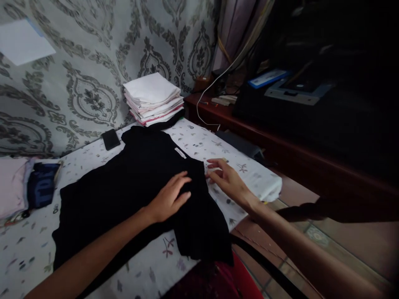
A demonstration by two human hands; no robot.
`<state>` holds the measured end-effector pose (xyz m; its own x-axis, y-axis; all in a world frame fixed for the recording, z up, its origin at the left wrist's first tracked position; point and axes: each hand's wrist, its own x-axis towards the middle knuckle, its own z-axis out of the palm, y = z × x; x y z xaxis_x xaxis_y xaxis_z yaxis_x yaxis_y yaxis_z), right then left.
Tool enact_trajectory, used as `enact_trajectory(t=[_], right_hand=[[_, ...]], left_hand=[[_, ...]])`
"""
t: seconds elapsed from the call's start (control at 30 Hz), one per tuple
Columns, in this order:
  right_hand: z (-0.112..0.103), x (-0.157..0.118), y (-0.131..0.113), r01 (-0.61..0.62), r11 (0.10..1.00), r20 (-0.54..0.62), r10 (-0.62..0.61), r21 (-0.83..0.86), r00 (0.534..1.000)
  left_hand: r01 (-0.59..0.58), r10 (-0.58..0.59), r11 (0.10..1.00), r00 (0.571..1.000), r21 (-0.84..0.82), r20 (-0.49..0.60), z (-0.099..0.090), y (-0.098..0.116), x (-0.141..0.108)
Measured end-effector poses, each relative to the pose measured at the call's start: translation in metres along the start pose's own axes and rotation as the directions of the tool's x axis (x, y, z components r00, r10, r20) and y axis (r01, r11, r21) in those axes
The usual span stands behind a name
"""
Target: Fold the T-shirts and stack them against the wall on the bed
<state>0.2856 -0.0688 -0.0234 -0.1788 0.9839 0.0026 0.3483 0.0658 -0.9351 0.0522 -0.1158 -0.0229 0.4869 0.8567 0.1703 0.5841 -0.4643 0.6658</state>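
A black short-sleeved shirt (124,182) lies spread out on a patterned white cloth (199,141), with a small white label (180,153) near its neckline. My left hand (170,197) rests on the shirt or just over it, fingers stretched and slightly apart, nothing held. Beside the shirt's right edge is my right hand (227,179), its fingers loosely curved and apart with nothing visible between them. Whether its fingertips touch the fabric, I cannot tell.
A stack of folded white clothes (152,99) stands against the patterned wall. A black phone (110,139) lies near the wall. Folded clothes (15,187) sit at the far left. To the right is a dark wooden desk (230,120) with a white cable (215,81).
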Motion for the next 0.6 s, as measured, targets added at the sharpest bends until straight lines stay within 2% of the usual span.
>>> enact_trajectory(t=[0.13, 0.23, 0.3, 0.4, 0.43, 0.6], right_hand=[[0.001, -0.061, -0.006, 0.015, 0.984, -0.02, -0.019, -0.175, 1.0], [0.01, -0.102, -0.009, -0.013, 0.96, -0.008, 0.011, -0.28, 1.0], [0.019, -0.121, -0.011, -0.033, 0.951, -0.026, 0.026, -0.309, 0.999], [0.034, -0.138, -0.013, -0.041, 0.96, -0.113, 0.01, -0.276, 0.994], [0.037, -0.142, -0.013, -0.044, 0.967, -0.146, 0.007, -0.252, 0.989], [0.045, -0.157, -0.007, -0.092, 0.992, -0.249, 0.069, -0.082, 0.966]], left_hand=[[-0.077, 0.069, 0.997, 0.979, 0.031, 0.191, -0.002, 0.025, -0.027], [-0.114, 0.097, 0.992, 0.968, 0.059, 0.231, -0.009, 0.029, -0.022], [-0.097, 0.086, 0.994, 0.98, 0.053, 0.18, -0.012, 0.025, -0.005], [-0.07, 0.064, 0.993, 0.996, 0.093, 0.063, -0.015, 0.016, 0.032], [-0.076, 0.068, 0.988, 0.996, 0.135, 0.065, -0.015, 0.013, 0.046], [-0.192, 0.088, 0.926, 0.947, 0.325, 0.31, -0.012, 0.01, 0.1]])
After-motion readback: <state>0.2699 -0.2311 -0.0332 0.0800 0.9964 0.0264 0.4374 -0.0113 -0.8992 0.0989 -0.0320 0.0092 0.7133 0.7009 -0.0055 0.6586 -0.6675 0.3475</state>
